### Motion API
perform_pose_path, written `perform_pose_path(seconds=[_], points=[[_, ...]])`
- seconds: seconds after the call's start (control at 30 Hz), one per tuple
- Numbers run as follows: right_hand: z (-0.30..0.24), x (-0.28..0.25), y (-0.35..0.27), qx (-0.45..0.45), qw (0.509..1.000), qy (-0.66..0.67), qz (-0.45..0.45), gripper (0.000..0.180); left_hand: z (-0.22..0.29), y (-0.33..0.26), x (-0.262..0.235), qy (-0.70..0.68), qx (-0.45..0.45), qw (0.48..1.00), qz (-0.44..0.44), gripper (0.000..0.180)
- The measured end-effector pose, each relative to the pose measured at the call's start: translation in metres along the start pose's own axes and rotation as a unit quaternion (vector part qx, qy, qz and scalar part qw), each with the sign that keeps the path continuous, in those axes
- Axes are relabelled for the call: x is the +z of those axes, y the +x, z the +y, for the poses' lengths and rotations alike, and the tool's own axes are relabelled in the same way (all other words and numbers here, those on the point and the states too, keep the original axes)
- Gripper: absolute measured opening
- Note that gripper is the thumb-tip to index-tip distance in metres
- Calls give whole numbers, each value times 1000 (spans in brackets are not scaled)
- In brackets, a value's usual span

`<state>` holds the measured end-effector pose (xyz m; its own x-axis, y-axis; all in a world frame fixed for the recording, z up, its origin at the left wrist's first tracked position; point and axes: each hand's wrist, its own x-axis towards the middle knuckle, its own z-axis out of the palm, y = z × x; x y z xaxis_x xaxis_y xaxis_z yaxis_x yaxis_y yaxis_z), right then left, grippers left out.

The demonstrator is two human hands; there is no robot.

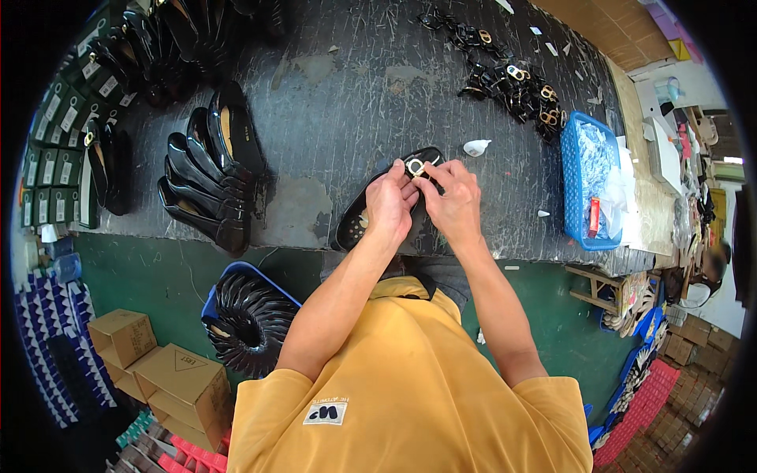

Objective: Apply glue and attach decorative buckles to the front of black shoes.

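A black shoe [352,228] lies on the dark worktable in front of me, its toe pointing away and its perforated light insole partly showing. My left hand [388,206] is closed on its front part, the fingers curled at the strap. With thumb and forefinger, my right hand [453,195] pinches the gold ring-shaped buckle [415,166] over the toe. The fingers hide part of the strap and how the buckle sits on it. Just beyond the right hand is a small white pointed piece [476,147].
Several black shoes [213,169] stand in a row at left, near green shoeboxes [67,118]. Black straps with gold buckles [516,91] are heaped far right, near a blue basket [572,185] of plastic wrapping. Below the table's edge, a blue bin [272,281] holds black shoes beside cardboard boxes [185,378].
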<state>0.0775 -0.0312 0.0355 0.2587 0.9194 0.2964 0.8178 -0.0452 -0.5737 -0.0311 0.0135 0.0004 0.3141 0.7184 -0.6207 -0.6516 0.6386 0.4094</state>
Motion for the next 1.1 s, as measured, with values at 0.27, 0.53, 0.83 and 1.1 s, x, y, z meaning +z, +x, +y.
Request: perform_pose_path(seconds=[0.27,0.53,0.83,1.1], points=[[5,12,-9,-25,998,23,60,25,-3,2,-3,45,5,999,-13,17],[9,30,-16,-38,989,54,134,26,-9,12,0,53,42,998,15,12],[13,29,-30,9,968,230,98,35,9,8,-21,129,72,988,-48,15],[48,13,-16,73,936,340,-54,92,0,-22,-16,313,179,932,-40,19]])
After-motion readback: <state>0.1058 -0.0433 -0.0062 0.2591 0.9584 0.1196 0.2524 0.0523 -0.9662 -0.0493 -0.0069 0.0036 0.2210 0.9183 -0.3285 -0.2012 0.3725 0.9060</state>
